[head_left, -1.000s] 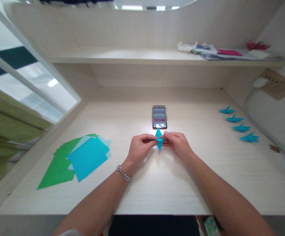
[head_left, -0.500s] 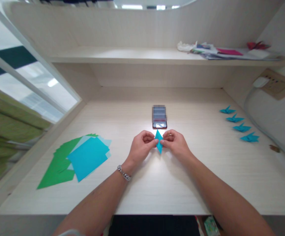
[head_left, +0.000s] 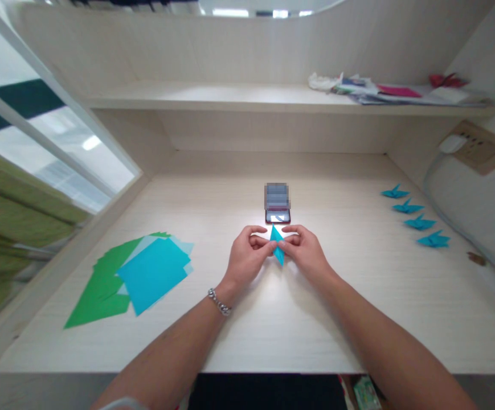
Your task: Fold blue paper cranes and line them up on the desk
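Note:
A small blue folded paper (head_left: 276,234), diamond-shaped with pointed ends, is held between both hands above the middle of the desk. My left hand (head_left: 249,253) grips its left side, thumb on the near face. On the other side my right hand (head_left: 307,250) pinches it the same way, its thumb close to the left one. The fingertips behind the paper are partly hidden. Just beyond the paper lies a phone (head_left: 277,203) with a blurred-out screen.
Green sheets (head_left: 102,285) and blue sheets (head_left: 155,273) lie fanned out on the left. Several blue paper cranes (head_left: 420,222) stand in a row at the right, near a white cable (head_left: 433,188) and wall socket (head_left: 480,147). A shelf (head_left: 230,97) crosses the back, holding papers.
The folded paper has tilted slightly, its lower point swinging right. Both thumbs have drawn closer together over its middle, and the forefingers have straightened somewhat.

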Demonstrator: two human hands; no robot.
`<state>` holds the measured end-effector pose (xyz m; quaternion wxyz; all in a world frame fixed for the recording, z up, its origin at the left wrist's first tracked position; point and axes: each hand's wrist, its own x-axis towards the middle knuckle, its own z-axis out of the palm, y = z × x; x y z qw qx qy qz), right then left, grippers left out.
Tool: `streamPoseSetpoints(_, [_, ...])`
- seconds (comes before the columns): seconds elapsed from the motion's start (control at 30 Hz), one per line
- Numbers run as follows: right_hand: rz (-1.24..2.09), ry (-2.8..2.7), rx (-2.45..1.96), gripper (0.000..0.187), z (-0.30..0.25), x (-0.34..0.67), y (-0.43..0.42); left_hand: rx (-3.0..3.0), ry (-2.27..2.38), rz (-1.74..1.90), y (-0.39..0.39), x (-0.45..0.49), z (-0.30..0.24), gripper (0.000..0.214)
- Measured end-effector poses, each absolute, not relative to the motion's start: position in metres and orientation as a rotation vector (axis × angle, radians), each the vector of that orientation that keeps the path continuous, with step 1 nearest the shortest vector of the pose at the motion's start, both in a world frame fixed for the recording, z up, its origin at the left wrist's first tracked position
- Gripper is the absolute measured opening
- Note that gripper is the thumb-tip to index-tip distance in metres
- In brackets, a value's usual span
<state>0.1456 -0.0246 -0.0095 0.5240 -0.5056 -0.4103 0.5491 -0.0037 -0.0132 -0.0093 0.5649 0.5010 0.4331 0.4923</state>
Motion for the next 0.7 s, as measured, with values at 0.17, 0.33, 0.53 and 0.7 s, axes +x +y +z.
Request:
streamPoseSetpoints(0.17, [1.33, -1.044, -1.209, 0.045, -0.006, 0.15, -0.024, 1.118, 0.962, 1.015, -0.011, -0.002, -0.012, 0.038])
streamPoseSetpoints(0.33, [1.339, -1.047, -1.201, 0.047, -0.009, 0.146, -0.026, 1.21, 1.008, 1.029, -0.009, -0.004, -0.017, 0.021])
streamPoseSetpoints(0.53, [1.351, -1.135, -1.238, 0.044, -0.011, 0.147, -0.025, 1.199, 1.0, 1.085, -0.01, -0.003, -0.014, 0.016])
streamPoseSetpoints(0.7, [1.346, -1.248, -1.27, 0.043, -0.011, 0.157, -0.024, 1.197, 0.911, 1.04, -0.011, -0.004, -0.01, 0.025])
